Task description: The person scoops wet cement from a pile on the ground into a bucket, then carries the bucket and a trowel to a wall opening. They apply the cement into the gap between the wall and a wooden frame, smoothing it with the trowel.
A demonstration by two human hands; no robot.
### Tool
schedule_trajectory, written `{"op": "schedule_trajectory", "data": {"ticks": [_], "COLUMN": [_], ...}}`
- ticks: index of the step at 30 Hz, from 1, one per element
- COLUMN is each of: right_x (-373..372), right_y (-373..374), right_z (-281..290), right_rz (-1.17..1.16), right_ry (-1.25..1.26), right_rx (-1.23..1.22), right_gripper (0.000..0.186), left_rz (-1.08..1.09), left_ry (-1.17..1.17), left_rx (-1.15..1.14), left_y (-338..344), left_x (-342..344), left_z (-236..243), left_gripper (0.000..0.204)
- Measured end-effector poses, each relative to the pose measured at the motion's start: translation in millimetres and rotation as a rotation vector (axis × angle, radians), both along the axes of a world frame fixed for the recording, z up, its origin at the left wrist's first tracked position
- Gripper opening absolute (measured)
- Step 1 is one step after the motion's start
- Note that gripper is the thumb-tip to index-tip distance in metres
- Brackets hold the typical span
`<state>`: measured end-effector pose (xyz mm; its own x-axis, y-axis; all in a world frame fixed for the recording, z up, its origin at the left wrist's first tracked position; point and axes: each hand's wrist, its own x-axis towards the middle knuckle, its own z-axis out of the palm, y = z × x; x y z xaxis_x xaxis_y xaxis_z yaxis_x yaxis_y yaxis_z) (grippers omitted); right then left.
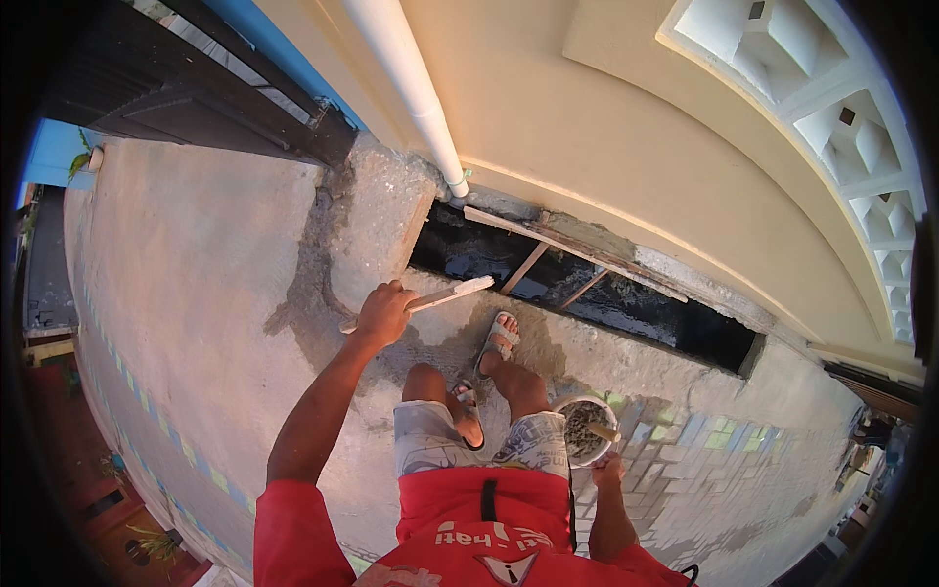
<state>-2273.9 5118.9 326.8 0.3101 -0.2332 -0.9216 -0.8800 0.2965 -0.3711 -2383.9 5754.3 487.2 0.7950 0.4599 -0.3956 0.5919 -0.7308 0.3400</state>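
Note:
My left hand (384,315) is closed around a pale wooden stick (458,292). The stick's whitish, worn end points right, toward the open drain (469,245); its other end sticks out to the left of my fist. Low on my right side, my right hand (607,469) grips the edge or handle of a white bucket (579,399); which of the two is hard to see. Grey wet mortar (581,428) lies inside the bucket, and a tan flat-looking tool (603,431) rests in it.
Dark water lies in the drain, with a long board (577,252) along its far side and thin wooden crosspieces (525,268) over it. Beyond stand a cream wall (587,147) and a white pipe (416,93). Wet patches mark the concrete near my sandalled feet (501,338).

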Motion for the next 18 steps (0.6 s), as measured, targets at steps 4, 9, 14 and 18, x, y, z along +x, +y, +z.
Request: {"op": "schedule_trajectory", "data": {"ticks": [4, 9, 14, 18], "right_x": [8.1, 26.1, 36.1, 64.0], "right_y": [36.2, 87.0, 114.4, 139.9], "right_z": [-18.8, -50.9, -123.6, -122.3], "right_rz": [-0.014, 0.062, 0.166, 0.185], "right_ry": [-0.054, -0.175, -0.278, -0.26], "right_rx": [-0.066, -0.042, -0.148, -0.16], "right_gripper": [0.013, 0.016, 0.018, 0.015], "left_rz": [-0.139, -0.224, -0.353, -0.429], "left_ry": [-0.015, -0.069, -0.215, -0.174], "left_rx": [0.043, 0.137, 0.239, 0.331], "left_y": [51.9, 96.0, 125.4, 129.3], "left_x": [87.8, 177.0, 236.8, 258.3], "left_z": [-69.4, -152.5, -249.1, -296.9], "left_gripper": [0.032, 0.028, 0.029, 0.028]}}
